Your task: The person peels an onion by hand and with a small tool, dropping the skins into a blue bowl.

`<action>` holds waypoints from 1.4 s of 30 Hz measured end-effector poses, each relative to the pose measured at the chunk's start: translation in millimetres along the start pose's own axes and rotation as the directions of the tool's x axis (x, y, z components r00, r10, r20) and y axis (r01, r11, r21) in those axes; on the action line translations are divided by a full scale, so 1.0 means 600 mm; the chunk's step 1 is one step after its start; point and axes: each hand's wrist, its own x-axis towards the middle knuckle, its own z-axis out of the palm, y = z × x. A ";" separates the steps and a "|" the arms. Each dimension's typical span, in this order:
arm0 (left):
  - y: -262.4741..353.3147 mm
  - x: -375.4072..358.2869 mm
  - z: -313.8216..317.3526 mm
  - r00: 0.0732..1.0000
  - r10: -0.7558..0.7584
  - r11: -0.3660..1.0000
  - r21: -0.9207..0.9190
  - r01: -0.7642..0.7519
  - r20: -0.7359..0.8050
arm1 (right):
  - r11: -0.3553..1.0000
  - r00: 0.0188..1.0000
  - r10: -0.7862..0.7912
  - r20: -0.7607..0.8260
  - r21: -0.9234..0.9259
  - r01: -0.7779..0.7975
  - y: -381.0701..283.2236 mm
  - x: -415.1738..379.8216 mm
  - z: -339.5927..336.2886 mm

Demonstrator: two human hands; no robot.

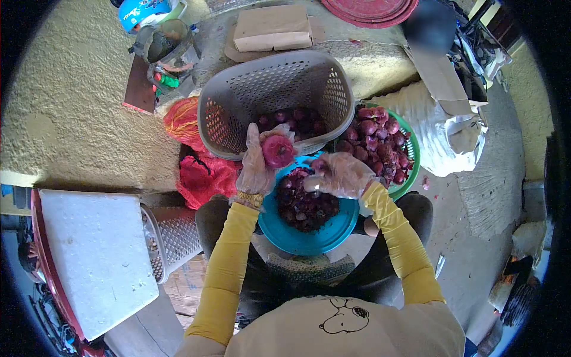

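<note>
My left hand (254,166), in a clear plastic glove, is closed on a red onion (278,151) near the front rim of a grey-brown perforated basket (267,77). Several red onions (297,121) lie in the bottom of that basket. My right hand (346,176), gloved the same way, hovers over the right side of a blue basin (279,229). Its fingers are curled in, with a reddish bit showing at them; I cannot make out what it is. Dark red onion skins and pieces (306,208) fill the middle of the basin.
A green basket (413,152) heaped with red onions stands at the right, beside a white sack (440,137). Red mesh bags (205,178) lie left of the grey-brown basket. A white foam board (95,256) and a light plastic basket (178,238) are at the left.
</note>
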 end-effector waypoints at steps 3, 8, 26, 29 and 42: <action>-0.007 0.001 0.005 0.996 0.011 0.998 0.059 -0.016 0.084 | 1.000 0.970 -0.020 -0.244 0.012 0.023 -0.020 -0.003 -0.011; -0.021 0.000 0.029 0.991 0.012 0.996 0.089 -0.024 0.134 | 0.998 0.927 0.060 -0.369 0.005 -0.063 -0.042 -0.004 -0.024; -0.066 0.047 -0.078 0.967 0.153 0.654 0.713 -0.254 0.204 | 0.991 0.916 0.048 -0.399 0.137 0.008 -0.004 0.016 0.008; -0.049 0.036 -0.058 0.973 0.046 0.677 0.709 -0.196 0.225 | 0.983 0.911 0.061 -0.408 0.184 0.016 0.010 0.022 0.017; -0.036 0.007 -0.031 0.822 0.366 0.193 0.829 -0.525 0.436 | 0.944 0.938 0.075 -0.338 0.328 0.043 0.054 0.041 0.044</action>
